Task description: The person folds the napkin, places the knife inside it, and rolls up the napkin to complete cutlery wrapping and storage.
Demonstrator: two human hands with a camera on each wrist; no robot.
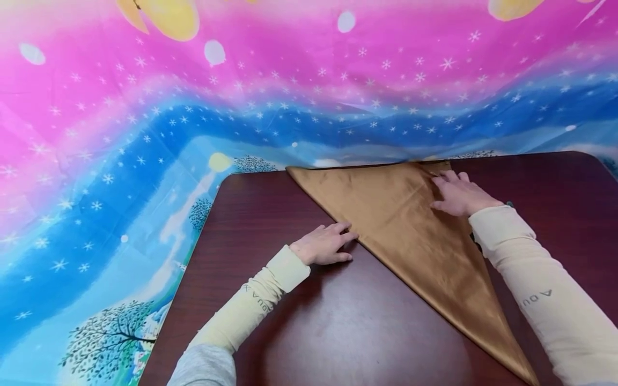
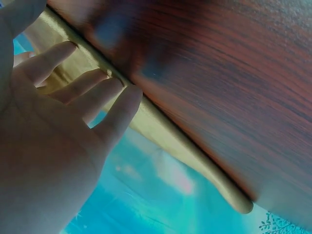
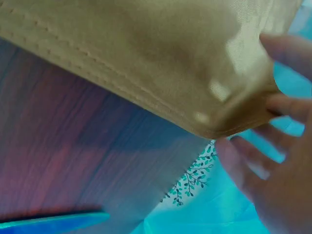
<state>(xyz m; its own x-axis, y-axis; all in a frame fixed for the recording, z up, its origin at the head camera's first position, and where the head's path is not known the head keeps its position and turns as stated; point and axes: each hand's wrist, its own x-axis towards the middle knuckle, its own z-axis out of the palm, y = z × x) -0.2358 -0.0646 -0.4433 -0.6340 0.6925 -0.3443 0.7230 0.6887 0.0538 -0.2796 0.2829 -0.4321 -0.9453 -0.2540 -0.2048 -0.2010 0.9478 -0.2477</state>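
A shiny golden-brown cloth (image 1: pixel 386 209) lies folded in a triangle on the dark wood table (image 1: pixel 270 198). One point reaches the far edge and another the near right. My left hand (image 1: pixel 324 244) rests at the long folded edge, with extended fingertips touching it. In the left wrist view, those fingers (image 2: pixel 117 112) lie spread along the fold. My right hand (image 1: pixel 461 194) is at the cloth's far right corner, fingers loosely spread. In the right wrist view, fingertips touch the cloth's stitched corner (image 3: pixel 214 127), which bends up slightly; part of the contact is hidden.
Behind and left of the table hangs a pink and blue backdrop (image 1: pixel 299 69) with snowflakes and trees. The table's far edge runs close behind the cloth. A blurred blue shape (image 3: pixel 53 222) shows low in the right wrist view.
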